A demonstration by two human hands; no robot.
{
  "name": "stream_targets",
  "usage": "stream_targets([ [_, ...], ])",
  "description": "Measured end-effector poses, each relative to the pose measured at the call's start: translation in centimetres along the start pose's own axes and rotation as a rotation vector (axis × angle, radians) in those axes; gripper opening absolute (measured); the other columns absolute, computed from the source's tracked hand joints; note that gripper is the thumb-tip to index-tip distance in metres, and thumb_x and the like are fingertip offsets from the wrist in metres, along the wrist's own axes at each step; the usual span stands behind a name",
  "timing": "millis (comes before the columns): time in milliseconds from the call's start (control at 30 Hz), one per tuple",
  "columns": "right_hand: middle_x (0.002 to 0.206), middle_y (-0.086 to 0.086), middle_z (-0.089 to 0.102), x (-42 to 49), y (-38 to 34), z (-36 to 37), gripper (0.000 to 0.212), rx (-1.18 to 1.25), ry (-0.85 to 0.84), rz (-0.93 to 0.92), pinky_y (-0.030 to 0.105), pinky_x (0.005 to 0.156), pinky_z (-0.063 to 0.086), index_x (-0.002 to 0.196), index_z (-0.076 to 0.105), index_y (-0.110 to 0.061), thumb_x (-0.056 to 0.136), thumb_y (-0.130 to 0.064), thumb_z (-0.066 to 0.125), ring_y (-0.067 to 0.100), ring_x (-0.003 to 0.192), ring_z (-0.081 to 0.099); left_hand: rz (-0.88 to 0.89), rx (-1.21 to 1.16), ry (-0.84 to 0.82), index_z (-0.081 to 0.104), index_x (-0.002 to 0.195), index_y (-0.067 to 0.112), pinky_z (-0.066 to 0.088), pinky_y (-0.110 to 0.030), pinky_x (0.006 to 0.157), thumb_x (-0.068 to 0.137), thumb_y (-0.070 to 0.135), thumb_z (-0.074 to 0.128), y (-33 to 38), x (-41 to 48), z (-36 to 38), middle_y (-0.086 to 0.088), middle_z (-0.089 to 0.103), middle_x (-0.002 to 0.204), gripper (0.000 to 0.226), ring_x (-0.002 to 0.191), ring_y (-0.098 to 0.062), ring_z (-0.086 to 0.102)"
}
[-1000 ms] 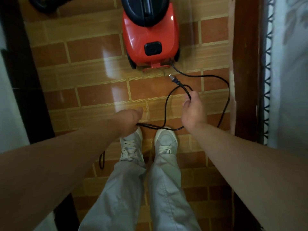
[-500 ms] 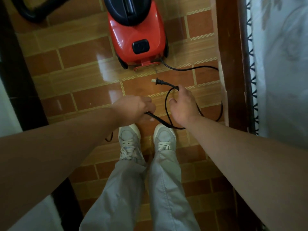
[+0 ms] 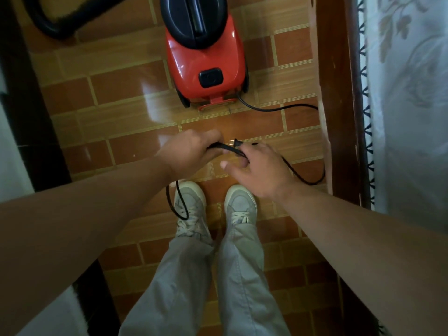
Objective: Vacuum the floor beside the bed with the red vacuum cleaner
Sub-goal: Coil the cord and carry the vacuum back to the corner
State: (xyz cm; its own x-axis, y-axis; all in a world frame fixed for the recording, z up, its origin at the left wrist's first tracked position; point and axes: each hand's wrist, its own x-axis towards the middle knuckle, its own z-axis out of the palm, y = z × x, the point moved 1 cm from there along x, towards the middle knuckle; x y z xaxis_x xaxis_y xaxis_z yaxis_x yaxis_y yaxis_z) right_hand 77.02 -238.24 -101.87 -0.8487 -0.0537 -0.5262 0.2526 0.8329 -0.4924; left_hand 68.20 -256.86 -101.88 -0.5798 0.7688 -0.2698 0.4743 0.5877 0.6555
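The red vacuum cleaner (image 3: 206, 66) with a black top stands on the tiled floor straight ahead of my feet. Its black power cord (image 3: 278, 108) leaves the rear right corner, runs to the bed frame and loops back to my hands. My left hand (image 3: 191, 149) grips a gathered bundle of cord, with a loop hanging down over my left shoe. My right hand (image 3: 259, 168) holds the cord just behind the plug (image 3: 236, 143), whose prongs point up between the two hands.
The dark wooden bed frame (image 3: 339, 93) and a white patterned bedspread (image 3: 407, 93) line the right side. A black vacuum hose (image 3: 51, 27) curls at the top left. A dark skirting (image 3: 29, 112) and a white wall bound the left. The floor is brown and tan tile (image 3: 116, 93).
Both hands have come together in front of the vacuum. The cord's slack has been gathered into my left hand, and the plug now sits between the hands instead of out on the floor.
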Motion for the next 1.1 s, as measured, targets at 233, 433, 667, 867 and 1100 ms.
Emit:
stream_targets([
  [233, 0.07, 0.0, 0.061, 1.7, 1.1, -1.0, 0.026, 0.498, 0.097, 0.473, 0.037, 0.055, 0.055, 0.079, 0.058, -0.017, 0.098, -0.035, 0.06, 0.018, 0.062, 0.062, -0.535, -0.145, 0.098, 0.06, 0.092, 0.017, 0.045, -0.034, 0.053, 0.091, 0.064, 0.059, -2.7, -1.2, -0.3, -0.003, 0.062, 0.073, 0.047, 0.063, -0.02, 0.059],
  [433, 0.087, -0.002, 0.056, 2.9, -1.4, -1.1, 0.023, 1.033, 0.119, 0.68, 0.039, 0.07, 0.055, 0.101, 0.062, -0.015, 0.098, -0.038, 0.059, 0.015, 0.071, 0.052, -0.754, -0.515, 0.228, 0.058, 0.101, 0.007, 0.056, -0.046, 0.065, 0.098, 0.056, 0.054, -2.1, -0.7, 0.5, -0.02, 0.066, 0.086, 0.049, 0.067, -0.027, 0.06],
  [667, 0.068, 0.0, 0.048, 3.3, -3.3, -0.1, 0.021, 1.114, -0.095, 0.626, 0.027, 0.044, 0.03, 0.097, 0.05, -0.022, 0.094, -0.041, 0.061, 0.01, 0.048, 0.036, -0.834, -0.868, 0.357, 0.051, 0.1, 0.014, 0.052, -0.037, 0.058, 0.106, 0.05, 0.039, 0.0, 1.3, 2.3, -0.008, 0.063, 0.082, 0.038, 0.061, -0.018, 0.058],
  [867, 0.091, 0.002, 0.072, 2.0, -3.8, 1.1, 0.052, 0.96, -0.285, 0.527, 0.03, 0.058, 0.038, 0.106, 0.051, -0.025, 0.075, -0.06, 0.074, 0.009, 0.062, 0.05, -0.851, -0.981, 0.408, 0.054, 0.113, 0.016, 0.058, -0.036, 0.069, 0.105, 0.05, 0.044, 0.3, 3.0, 2.0, -0.005, 0.062, 0.088, 0.036, 0.075, -0.017, 0.063],
  [1100, 0.076, -0.005, 0.07, 2.0, -3.7, 1.9, 0.032, 0.924, -0.4, 0.455, 0.027, 0.06, 0.039, 0.089, 0.065, -0.019, 0.069, -0.038, 0.081, 0.008, 0.065, 0.055, -0.814, -1.111, 0.37, 0.05, 0.118, 0.014, 0.06, -0.033, 0.07, 0.105, 0.045, 0.047, 1.1, 3.3, 2.2, -0.008, 0.058, 0.093, 0.033, 0.076, -0.019, 0.063],
])
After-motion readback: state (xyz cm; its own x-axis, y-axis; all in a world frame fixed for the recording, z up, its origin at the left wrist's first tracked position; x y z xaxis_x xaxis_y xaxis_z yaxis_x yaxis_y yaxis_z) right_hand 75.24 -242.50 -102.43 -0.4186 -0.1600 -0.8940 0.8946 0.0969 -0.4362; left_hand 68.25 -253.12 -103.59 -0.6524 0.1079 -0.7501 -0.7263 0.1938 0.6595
